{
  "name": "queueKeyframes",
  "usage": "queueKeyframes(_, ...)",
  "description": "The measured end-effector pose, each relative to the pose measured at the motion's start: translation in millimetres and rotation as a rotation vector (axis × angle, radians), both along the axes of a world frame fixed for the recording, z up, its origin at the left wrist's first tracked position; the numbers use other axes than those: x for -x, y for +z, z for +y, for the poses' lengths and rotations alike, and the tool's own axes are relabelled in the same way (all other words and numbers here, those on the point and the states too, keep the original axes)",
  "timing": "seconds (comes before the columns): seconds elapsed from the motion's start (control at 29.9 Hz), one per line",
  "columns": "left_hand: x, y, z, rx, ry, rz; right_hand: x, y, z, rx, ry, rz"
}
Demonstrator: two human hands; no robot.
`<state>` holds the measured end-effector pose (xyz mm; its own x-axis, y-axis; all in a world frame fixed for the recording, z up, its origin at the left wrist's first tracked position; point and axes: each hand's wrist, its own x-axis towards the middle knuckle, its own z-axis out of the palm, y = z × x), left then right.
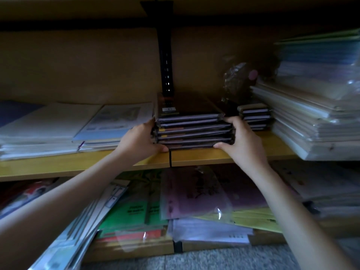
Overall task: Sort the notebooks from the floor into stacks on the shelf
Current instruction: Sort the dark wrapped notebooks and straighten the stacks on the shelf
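Shelf (243, 155) bears notebook stack (192, 131), its label (169, 109) unreadable.

Wooden shelf (194, 157) carried the lot: flat paper piles (48, 131) lay on the left, a dark notebook stack (192, 131) sat mid-shelf near the front edge, a smaller stack (254, 116) just beside it on the right, and beyond that wrapped piles (311, 121) jutted past the edge.
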<state>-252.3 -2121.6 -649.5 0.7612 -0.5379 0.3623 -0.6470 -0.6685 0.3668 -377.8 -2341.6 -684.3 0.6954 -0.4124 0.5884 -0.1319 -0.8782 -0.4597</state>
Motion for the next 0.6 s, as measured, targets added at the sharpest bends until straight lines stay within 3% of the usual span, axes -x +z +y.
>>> queueKeyframes(0.2, -3, 2, 1, 0.048, -0.03, 0.032, -2, -1, -3, -0.055, 0.021, 0.017)
queueKeyframes(0.3, -3, 7, 1, 0.038, -0.106, 0.148, 4, 4, -11, -0.346, 0.209, 0.035)
queueKeyframes(0.37, 0, 10, 1, 0.119, -0.142, 0.239, 6, 3, -15, -0.429, 0.252, 0.028)
queueKeyframes(0.6, -1, 5, 0, 0.218, -0.118, 0.217, 0, 0, -5, -0.416, 0.151, 0.004)
